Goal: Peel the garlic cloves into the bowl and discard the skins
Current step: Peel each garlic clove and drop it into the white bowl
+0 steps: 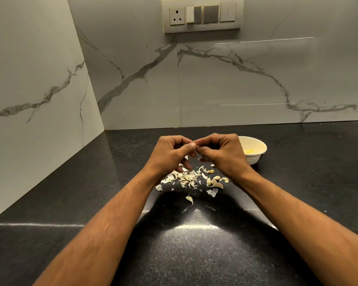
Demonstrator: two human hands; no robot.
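Both hands pinch one garlic clove [196, 145] above the skins [185, 178], left hand [172, 152] and right hand [220, 152] curled tight, with the bowl [256, 148] just behind the right hand, toward the counter's [298, 182] back edge.

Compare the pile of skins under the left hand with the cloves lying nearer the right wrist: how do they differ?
The skins are thin, flat, pale white flakes, many and scattered; the unpeeled cloves are plump, curved, yellowish and few, clustered together. The skins sit left of the cloves. Both lie loose on the black countertop, outside the white bowl.
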